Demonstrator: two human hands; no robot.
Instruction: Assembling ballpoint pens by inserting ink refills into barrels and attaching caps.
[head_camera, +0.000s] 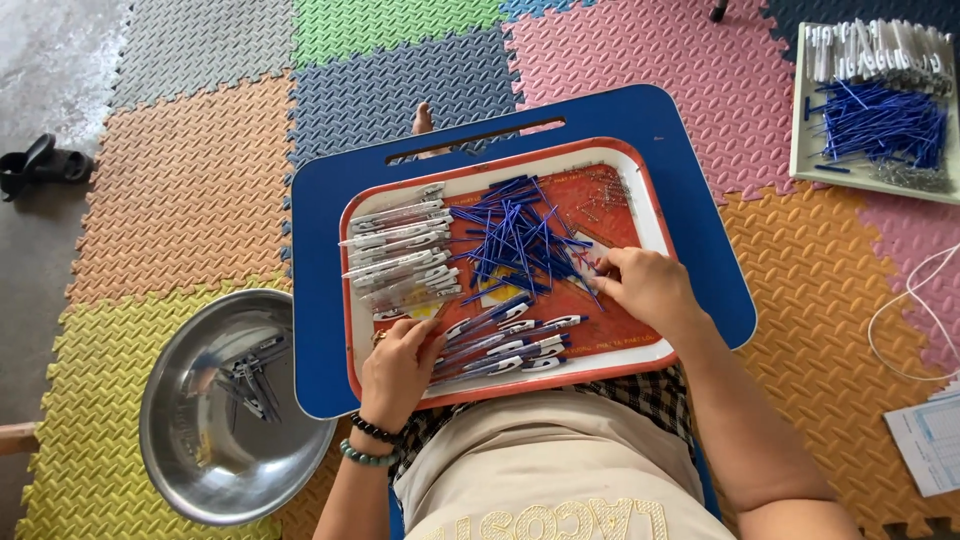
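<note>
Item 1, nearest the lens: your beige apron (545, 470), cut off by the bottom edge. All places below are taken from the red-rimmed tray (652, 205) on the blue lap board (330, 230).

Item 2, well left of the tray, on the foam mat: a steel bowl (170, 440) with a few finished pens (250, 380) in it.

Item 3, tray's left part: clear pen barrels (400, 255), stacked side by side.

Item 4, tray's front-left corner: your left hand (398, 368), beads at the wrist, fingers curled over the ends of the assembled pens (510, 345) lying along the front rim. Whether it grips one or only steadies them cannot be told.

Item 5, tray's middle: a loose heap of blue refills (515, 245).

Item 6, right of that heap: your right hand (648, 285), fingertips pinched together at the edge of the heap, apparently on a single refill; the thing pinched is too thin to confirm.

Item 7, tray's far-right corner: small metal springs (600, 195), hard to make out.

Item 8, well right of the tray: a white tray (800, 150) of more refills and barrels, cropped by the frame.

Step in hand, as judged: picking a refill for a barrel. Next move calls for a clean single pick and a barrel brought to meet it.
</note>
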